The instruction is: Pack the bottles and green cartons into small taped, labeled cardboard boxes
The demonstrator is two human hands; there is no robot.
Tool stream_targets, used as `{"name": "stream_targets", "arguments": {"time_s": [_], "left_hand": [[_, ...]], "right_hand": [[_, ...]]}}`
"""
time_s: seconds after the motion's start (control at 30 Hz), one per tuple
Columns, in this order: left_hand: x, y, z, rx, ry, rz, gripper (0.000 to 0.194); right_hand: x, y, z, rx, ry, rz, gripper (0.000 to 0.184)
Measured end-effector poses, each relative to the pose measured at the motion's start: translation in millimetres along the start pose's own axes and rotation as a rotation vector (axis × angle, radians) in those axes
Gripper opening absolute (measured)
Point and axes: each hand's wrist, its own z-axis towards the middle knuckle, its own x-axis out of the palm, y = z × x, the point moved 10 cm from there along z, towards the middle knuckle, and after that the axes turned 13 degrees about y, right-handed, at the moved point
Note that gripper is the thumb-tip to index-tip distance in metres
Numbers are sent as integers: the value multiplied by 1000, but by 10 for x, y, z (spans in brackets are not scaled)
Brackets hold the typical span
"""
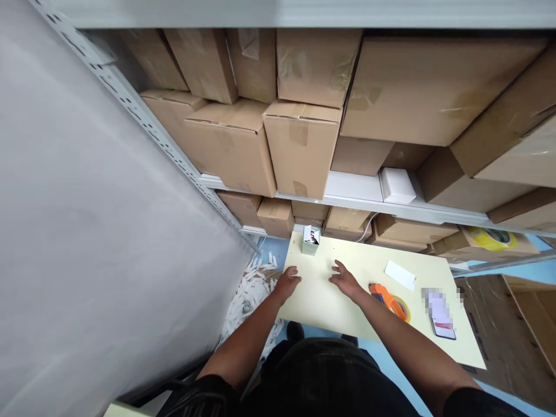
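Observation:
My left hand (288,284) hovers over the left edge of the pale table (324,301), fingers slightly bent and nothing in it. Across from it, my right hand (344,280) is held with thumb and fingers apart, also holding nothing. Beyond both hands, at the table's far left corner, stands a small light-green box (310,248) with its top flaps up. Something dark shows inside it, too small to make out. Neither hand touches the box. Right of my right forearm lies an orange tape dispenser (390,301) with a tape roll.
A white paper slip (400,275) and a phone (442,321) lie on the table's right part. Cardboard boxes (299,150) fill the shelves (351,185) ahead. White paper scraps (247,295) cover the floor at left, beside a grey wall (108,231). A yellow tape roll (493,238) rests on a lower box.

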Motion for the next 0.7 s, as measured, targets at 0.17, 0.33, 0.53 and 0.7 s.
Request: {"name": "stream_targets", "arguments": {"time_s": [0.17, 0.33, 0.53, 0.7], "left_hand": [[153, 232, -486, -19, -30, 1, 44], [535, 421, -863, -49, -157, -43, 38], [1048, 474, -1417, -22, -334, -179, 37], [1206, 543, -2014, 8, -483, -277, 34]], "right_hand": [[-67, -203, -572, -21, 4, -20, 71], [-69, -259, -714, -61, 134, -66, 61], [-58, -169, -705, -186, 305, -205, 51], [142, -160, -784, -225, 454, -300, 50]]}}
